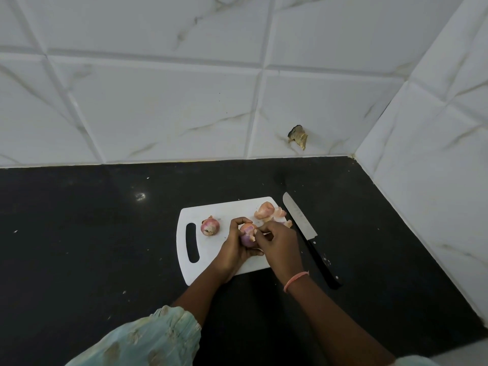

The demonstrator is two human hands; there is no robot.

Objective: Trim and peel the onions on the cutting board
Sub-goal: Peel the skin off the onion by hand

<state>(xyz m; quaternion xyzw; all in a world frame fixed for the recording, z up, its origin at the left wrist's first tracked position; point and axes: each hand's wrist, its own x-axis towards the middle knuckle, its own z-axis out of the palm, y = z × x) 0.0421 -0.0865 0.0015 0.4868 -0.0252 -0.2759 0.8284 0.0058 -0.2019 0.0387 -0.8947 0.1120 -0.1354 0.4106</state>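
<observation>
Left hand is gripping a half-peeled onion above the cutting board; right hand is pinching its skin. Unpeeled onion, peelings are lying on the board; knife beside.

No text, label, brand, number or sign can be read anywhere in this view. The broad steel blade of the black-handled kitchen knife, lying on the counter at about four o'clock from the picture's centre, carries a faint row of marks along its flat, but they are too small and blurred to make out as letters or figures.
</observation>
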